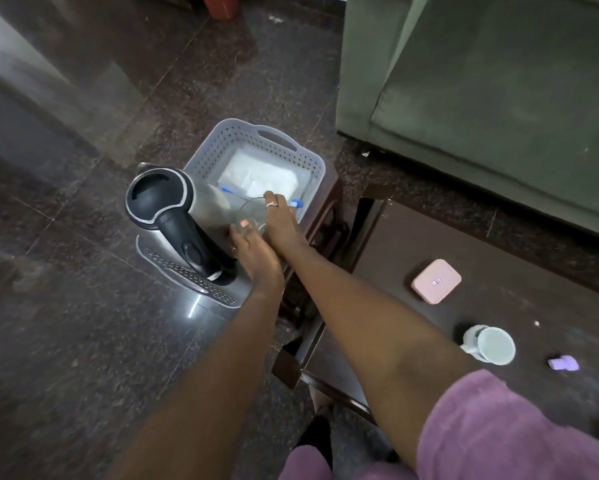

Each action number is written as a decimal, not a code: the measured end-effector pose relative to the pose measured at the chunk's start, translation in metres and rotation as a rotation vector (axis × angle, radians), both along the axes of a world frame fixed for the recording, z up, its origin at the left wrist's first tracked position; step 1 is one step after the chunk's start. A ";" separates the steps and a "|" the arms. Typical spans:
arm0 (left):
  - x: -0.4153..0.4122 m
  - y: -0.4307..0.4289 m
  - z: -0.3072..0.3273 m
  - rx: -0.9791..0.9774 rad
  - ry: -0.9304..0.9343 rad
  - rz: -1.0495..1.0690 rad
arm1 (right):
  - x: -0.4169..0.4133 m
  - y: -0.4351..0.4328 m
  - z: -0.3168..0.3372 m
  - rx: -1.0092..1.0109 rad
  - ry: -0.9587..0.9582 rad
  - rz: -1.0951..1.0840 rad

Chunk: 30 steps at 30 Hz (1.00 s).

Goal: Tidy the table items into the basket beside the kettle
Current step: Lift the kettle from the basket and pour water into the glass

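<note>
Reaching beside the black-and-steel kettle (166,206), a person holds a clear, empty glass (248,214) at the near end of the grey perforated basket (291,150) — left hand (255,258) curled round its side, right hand (280,221) gripping its rim.

Dark brown table (499,244), right of view. On top: pink case (436,281) lying flat; white mug (491,344) nearer, well apart from case; small purple item (563,363) near mug, not touching.

Low dark wooden stool (329,188) just left of table. On top: grey perforated basket (256,140).

Kettle (173,216) touching basket's left side, upright on grey perforated tray (194,282); support under tray unclear.

Polished dark stone floor (83,341) below. Green sofa (481,98) on floor beyond table.
</note>
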State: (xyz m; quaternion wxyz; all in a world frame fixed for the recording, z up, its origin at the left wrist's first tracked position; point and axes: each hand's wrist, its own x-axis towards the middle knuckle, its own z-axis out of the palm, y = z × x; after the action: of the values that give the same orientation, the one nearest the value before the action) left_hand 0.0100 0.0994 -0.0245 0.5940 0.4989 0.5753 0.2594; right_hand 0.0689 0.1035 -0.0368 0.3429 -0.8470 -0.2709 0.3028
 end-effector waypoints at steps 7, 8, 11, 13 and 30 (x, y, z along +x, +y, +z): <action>0.007 -0.026 0.018 0.398 -0.187 -0.004 | -0.006 -0.055 0.039 0.402 0.009 -0.348; 0.008 -0.034 0.016 0.449 -0.203 -0.035 | -0.005 -0.067 0.044 0.419 -0.022 -0.380; 0.012 -0.065 0.001 0.496 -0.193 -0.191 | -0.004 -0.111 0.043 0.430 -0.133 -0.449; 0.013 -0.093 -0.014 0.429 -0.186 -0.269 | -0.008 -0.140 0.030 0.371 -0.133 -0.557; 0.024 -0.153 -0.106 -0.072 -0.030 -0.690 | 0.012 -0.231 -0.104 -0.049 -0.070 -0.572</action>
State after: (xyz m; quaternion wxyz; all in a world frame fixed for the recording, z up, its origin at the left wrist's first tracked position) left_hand 0.0337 -0.0533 -0.1305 0.6724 0.6389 0.3726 0.0300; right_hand 0.0807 -0.1271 -0.1408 0.3845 -0.9069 -0.0253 0.1708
